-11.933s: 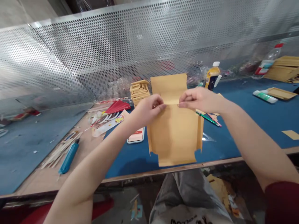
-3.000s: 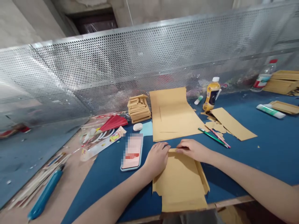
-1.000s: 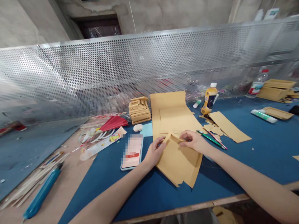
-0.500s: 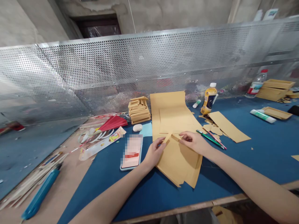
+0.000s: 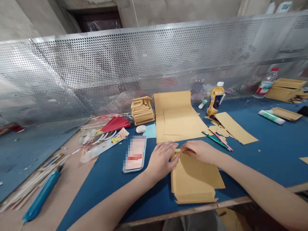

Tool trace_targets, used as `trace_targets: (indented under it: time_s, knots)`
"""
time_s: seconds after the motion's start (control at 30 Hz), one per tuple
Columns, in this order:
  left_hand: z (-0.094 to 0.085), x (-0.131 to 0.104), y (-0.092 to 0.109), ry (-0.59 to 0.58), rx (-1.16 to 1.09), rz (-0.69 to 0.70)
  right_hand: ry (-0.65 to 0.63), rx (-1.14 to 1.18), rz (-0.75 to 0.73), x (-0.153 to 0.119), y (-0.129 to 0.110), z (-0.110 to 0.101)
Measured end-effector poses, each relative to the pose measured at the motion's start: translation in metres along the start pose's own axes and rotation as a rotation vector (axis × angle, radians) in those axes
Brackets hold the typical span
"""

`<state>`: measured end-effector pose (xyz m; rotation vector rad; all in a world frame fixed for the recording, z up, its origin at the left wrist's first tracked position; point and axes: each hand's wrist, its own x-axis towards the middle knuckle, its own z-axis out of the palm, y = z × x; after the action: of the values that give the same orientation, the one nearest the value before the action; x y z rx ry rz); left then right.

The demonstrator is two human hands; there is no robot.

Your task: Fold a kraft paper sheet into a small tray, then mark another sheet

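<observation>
A brown kraft paper sheet [image 5: 196, 178] with folded-up edges lies on the blue table near its front edge. My left hand [image 5: 162, 160] is closed at the sheet's far left corner, thumb on the near side and fingers over the folded edge. Beside it, my right hand [image 5: 201, 151] pinches the far edge, its fingertips partly hidden. Behind the hands lies a larger brown sheet [image 5: 173, 99], curving up at the back, with a smaller rectangle of the same paper [image 5: 178, 122] on it.
To the left are a phone [image 5: 135, 154], a stack of folded paper trays [image 5: 142, 110], a white case [image 5: 141, 129] and a blue-handled tool [image 5: 44, 194]. On the right lie pens [image 5: 218, 141], paper scraps [image 5: 222, 131], a yellow bottle [image 5: 215, 99] and a glue stick [image 5: 271, 117].
The sheet has turned and come nearer to the table's front edge, its folded side now facing me. Both hands have moved slightly nearer with it, and the left has shifted to its corner.
</observation>
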<state>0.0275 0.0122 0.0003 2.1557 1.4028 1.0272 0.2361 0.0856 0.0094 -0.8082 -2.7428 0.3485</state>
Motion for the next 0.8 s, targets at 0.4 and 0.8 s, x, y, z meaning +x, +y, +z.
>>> trace_targets:
  time_s: [0.4, 0.8]
  knots:
    - [0.008, 0.006, -0.012, -0.219, -0.377, -0.279, -0.02, -0.11, -0.166, -0.003, -0.021, 0.007]
    - [0.002, 0.009, -0.014, -0.265, -0.575, -0.539, -0.237, 0.493, 0.287, -0.004, 0.009, -0.03]
